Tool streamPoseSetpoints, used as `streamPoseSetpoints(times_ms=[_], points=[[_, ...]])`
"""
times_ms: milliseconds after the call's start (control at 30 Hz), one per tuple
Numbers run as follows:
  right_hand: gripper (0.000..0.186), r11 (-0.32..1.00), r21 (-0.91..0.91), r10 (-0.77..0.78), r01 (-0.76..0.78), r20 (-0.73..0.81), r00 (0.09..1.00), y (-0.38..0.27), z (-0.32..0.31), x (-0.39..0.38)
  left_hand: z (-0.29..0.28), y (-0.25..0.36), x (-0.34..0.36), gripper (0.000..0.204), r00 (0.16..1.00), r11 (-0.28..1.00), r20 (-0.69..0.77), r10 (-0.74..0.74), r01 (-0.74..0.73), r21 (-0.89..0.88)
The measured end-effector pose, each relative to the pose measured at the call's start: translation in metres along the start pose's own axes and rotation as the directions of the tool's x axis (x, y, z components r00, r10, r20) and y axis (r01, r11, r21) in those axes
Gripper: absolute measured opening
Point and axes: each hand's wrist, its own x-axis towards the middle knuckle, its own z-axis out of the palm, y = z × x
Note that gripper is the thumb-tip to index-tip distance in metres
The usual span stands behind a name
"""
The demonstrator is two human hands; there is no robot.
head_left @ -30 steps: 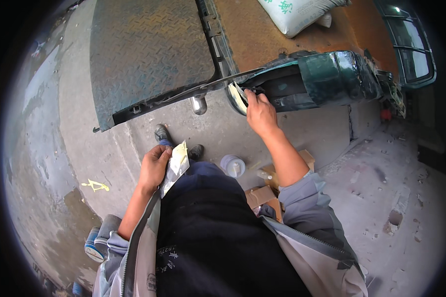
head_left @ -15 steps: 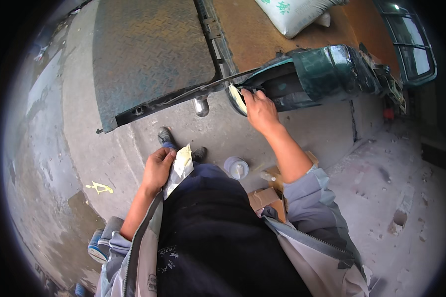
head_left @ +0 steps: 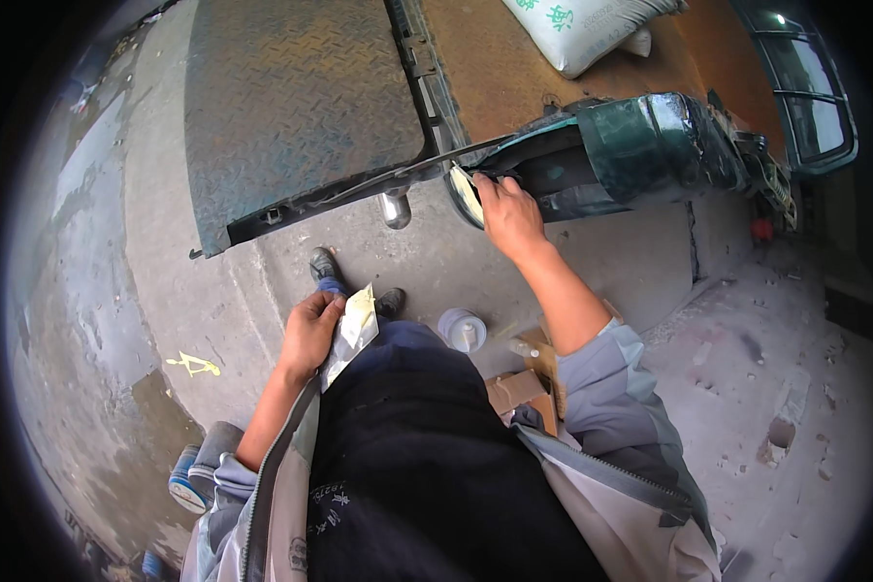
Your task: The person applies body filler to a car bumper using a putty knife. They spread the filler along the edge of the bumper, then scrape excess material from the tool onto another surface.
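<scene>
My left hand [head_left: 312, 325] grips a flat, thin sheet [head_left: 344, 351] with pale yellow paste [head_left: 359, 307] on it, held in front of my dark trousers. Higher up and to the right, my right hand [head_left: 504, 209] has its fingers closed at the curved end of a dark green, damaged vehicle part [head_left: 630, 150], where a pale yellow layer [head_left: 466, 199] coats the edge. What these fingers hold is hidden behind them. The part has an open, dark hollow beside my fingers.
A rusty tread-plate panel [head_left: 291, 97] and truck bed [head_left: 485, 58] with white sacks [head_left: 582, 29] lie ahead. A tub [head_left: 461, 330], cardboard boxes [head_left: 514, 393] and buckets [head_left: 194, 475] stand on the concrete floor [head_left: 194, 301]. A mirror-like windowed panel [head_left: 805, 92] is top right.
My left hand with the sheet has shifted slightly to the right in the view since a second ago. My right hand stays at the coated edge, with little visible movement.
</scene>
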Motion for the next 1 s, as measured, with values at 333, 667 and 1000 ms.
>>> streamPoseSetpoints(times_ms=[333, 667, 1000], points=[[0.035, 0.996, 0.048, -0.077, 0.075, 0.036, 0.996, 0.005, -0.012, 0.004, 0.002, 0.002, 0.0, 0.021, 1.0, 1.0, 0.007, -0.019, 0.019, -0.001], [0.036, 0.999, 0.051, 0.012, -0.012, -0.009, 1.0, 0.003, 0.001, 0.003, 0.005, -0.001, 0.002, 0.022, 1.0, 1.0, 0.012, -0.018, 0.018, 0.0], [0.043, 0.999, 0.048, -0.012, 0.02, -0.168, 0.986, -0.008, -0.025, -0.038, 0.008, 0.007, -0.003, 0.022, 1.0, 1.0, 0.002, -0.016, 0.016, -0.011]])
